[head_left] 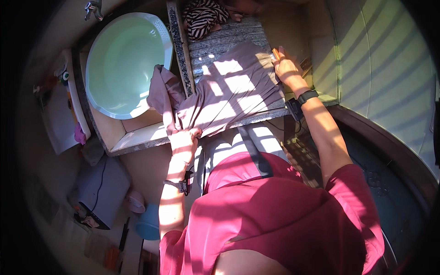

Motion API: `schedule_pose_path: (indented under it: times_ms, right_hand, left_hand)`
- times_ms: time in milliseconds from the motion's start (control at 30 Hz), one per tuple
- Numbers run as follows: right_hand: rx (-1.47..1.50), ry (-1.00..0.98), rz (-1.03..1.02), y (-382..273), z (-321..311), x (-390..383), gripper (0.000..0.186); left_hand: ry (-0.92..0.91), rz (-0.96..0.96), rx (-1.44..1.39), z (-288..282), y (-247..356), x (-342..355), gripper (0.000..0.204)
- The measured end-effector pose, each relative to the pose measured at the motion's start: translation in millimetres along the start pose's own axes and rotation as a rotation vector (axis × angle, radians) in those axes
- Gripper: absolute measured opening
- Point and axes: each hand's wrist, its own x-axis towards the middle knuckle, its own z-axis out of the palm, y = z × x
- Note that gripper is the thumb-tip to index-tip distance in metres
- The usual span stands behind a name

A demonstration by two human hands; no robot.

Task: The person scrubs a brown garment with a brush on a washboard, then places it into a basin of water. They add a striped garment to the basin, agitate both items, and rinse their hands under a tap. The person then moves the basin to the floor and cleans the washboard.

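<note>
Mostly the edges are lost: the fisheye rim goes black, and the lower left corner is a dim clutter of things on the floor too dark to name, apart from a grey box (pixel 101 190) with a cord and a blue tub (pixel 149 224). The person's red shirt (pixel 275 220) fills the lower middle and hides whatever lies under the counter's (pixel 137 140) near edge.

A mauve cloth (pixel 229 94) lies spread on the ribbed stone slab (pixel 220 43), one end trailing over the slab's left rim into the sink beside the pale green basin (pixel 123 62). Bars of sun and shadow cross it, so its folds are hard to read.

Left hand (pixel 184 140) is closed, gripping the cloth's near corner at the counter edge. Right hand (pixel 286 68) is closed on a small orange-brown thing at the cloth's far right edge; what it is cannot be told. A black watch (pixel 307 96) sits on that wrist.

A striped cloth (pixel 201 18) is bunched at the slab's far end, partly cut off. A tap (pixel 93 9) shows above the basin.
</note>
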Motion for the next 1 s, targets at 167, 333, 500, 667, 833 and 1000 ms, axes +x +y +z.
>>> schedule_pose_path:
  times_ms: [167, 333, 500, 667, 833, 1000]
  right_hand:
    - [0.161, 0.04, -0.64, -98.0, 3.9, -51.3, 0.069]
    - [0.14, 0.013, -1.003, -100.9, 52.0, -9.8, 0.072]
    - [-0.135, 0.04, -0.349, -27.7, 31.5, 108.7, 0.065]
    - [0.156, -0.092, -0.865, -127.3, -1.8, -23.0, 0.06]
    - [0.003, -0.204, -0.606, -87.8, 13.6, 26.0, 0.066]
    - [0.032, -0.183, -0.093, -41.2, 8.0, 94.9, 0.066]
  left_hand:
    - [0.03, -0.052, -0.141, -5.7, 5.2, 4.8, 0.025]
    - [0.052, -0.016, -0.123, -4.5, 6.7, -0.3, 0.02]
    - [0.039, -0.015, -0.074, -10.3, 11.1, 9.8, 0.012]
    - [0.058, -0.017, -0.015, -3.4, 8.7, 7.4, 0.01]
    - [0.029, -0.024, 0.014, 0.2, 6.3, 6.1, 0.014]
    - [-0.034, -0.007, 0.109, -3.5, 5.9, 16.2, 0.006]
